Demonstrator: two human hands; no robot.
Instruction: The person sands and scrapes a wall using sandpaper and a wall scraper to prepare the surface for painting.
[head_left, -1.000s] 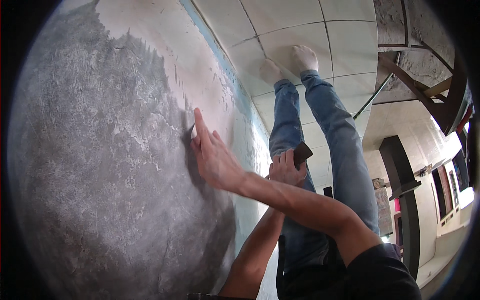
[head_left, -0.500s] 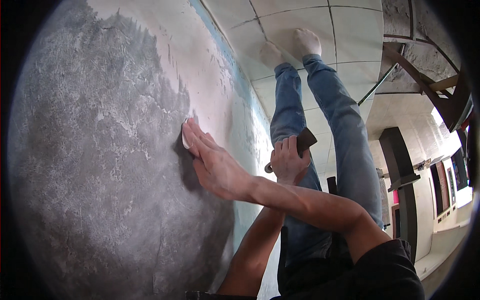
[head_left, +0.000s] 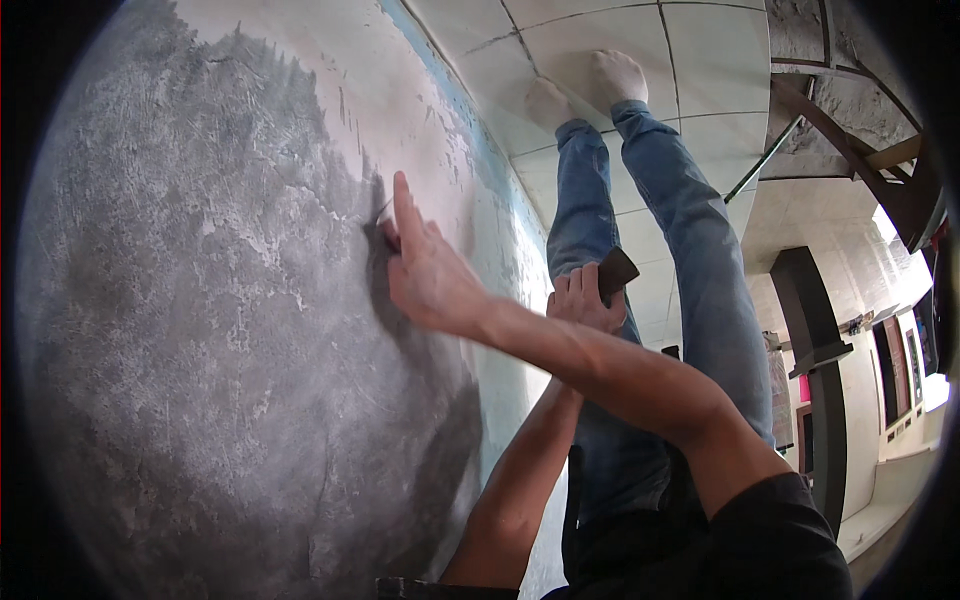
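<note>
Right fingers [head_left: 404, 208] moved along patchy wall [head_left: 200, 300] (floor [head_left: 722, 60] tiled).

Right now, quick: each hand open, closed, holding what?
Left hand: closed, holding a dark tool.
Right hand: at the wall, index finger extended; grip cannot be told.

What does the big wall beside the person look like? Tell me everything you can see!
The wall fills the picture's left side. Much of it is grey, rough and blotchy, with pale flecks, perhaps plaster or cement. Toward the top is a smoother-looking, pinkish-white area, meeting the grey along a ragged border. A patchy light-blue strip runs beside the pale floor tiles. The right hand is at the wall, with shadow around it; whether its fingers touch is hard to tell.
</note>
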